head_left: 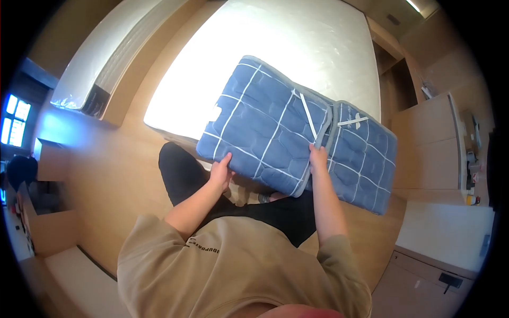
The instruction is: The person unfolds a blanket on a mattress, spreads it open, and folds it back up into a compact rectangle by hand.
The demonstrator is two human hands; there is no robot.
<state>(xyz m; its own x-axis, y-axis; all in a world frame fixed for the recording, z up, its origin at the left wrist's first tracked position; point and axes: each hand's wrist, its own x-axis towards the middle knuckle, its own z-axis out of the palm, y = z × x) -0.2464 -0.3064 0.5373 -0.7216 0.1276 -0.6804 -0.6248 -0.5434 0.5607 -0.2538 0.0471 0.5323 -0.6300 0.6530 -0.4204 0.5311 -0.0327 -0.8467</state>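
A folded blue mattress pad (265, 124) with white grid lines, grey edging and white elastic straps lies partly on the white mattress and hangs over its near edge. My left hand (221, 173) grips its near left edge, thumb on top and fingers underneath. My right hand (318, 159) is closed on the grey edging by the fold, where the left part meets the right part (363, 159). One strap (308, 116) runs close above my right hand. What lies beneath the pad is hidden.
The white mattress (180, 90) is plastic-covered. Another wrapped mattress (101, 63) rests in a wooden frame at the left. Wooden cabinets (429, 124) stand at the right, with a door (424, 286) at the lower right. My knees are against the bed side.
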